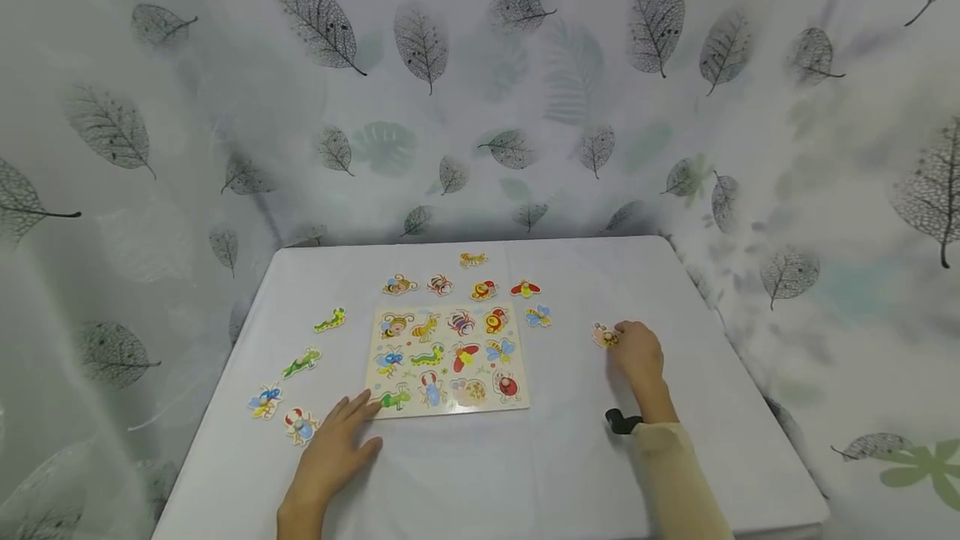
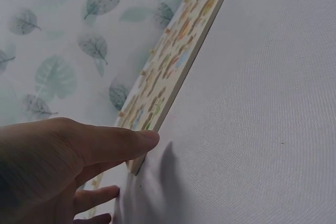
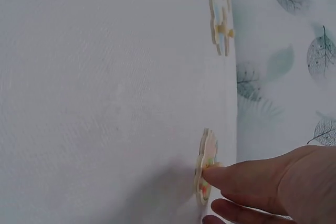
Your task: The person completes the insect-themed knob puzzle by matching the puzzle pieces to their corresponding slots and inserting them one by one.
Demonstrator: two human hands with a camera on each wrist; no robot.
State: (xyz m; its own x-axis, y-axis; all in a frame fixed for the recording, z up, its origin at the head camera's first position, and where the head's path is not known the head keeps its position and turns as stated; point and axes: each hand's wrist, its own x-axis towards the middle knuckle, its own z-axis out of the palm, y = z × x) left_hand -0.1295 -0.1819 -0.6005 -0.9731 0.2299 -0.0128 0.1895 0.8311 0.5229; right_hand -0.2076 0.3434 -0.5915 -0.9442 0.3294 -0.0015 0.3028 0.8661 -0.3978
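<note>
A wooden insect puzzle board (image 1: pixel 447 413) lies flat on the white table. My left hand (image 1: pixel 333 450) rests at its near left corner, fingers extended, fingertips touching the edge; in the left wrist view the thumb (image 2: pixel 144 141) lies along that corner. Off to the right, my right hand (image 1: pixel 639 357) pinches a small pink-and-yellow spotted puzzle piece (image 1: pixel 602 334) with thumb and fingers. In the right wrist view this piece (image 3: pixel 201 153) appears edge-on, at or very near the tabletop, with the thumb in front of it. The fingertips behind it are partly hidden.
Loose insect pieces lie around the board: a blue-and-red beetle (image 1: pixel 300 426), a blue fly (image 1: pixel 266 401), a green grasshopper (image 1: pixel 302 362) and a caterpillar (image 1: pixel 330 320) on the left, several more behind, including a blue dragonfly (image 1: pixel 537 316). A leaf-patterned curtain (image 1: pixel 465 107) surrounds the table.
</note>
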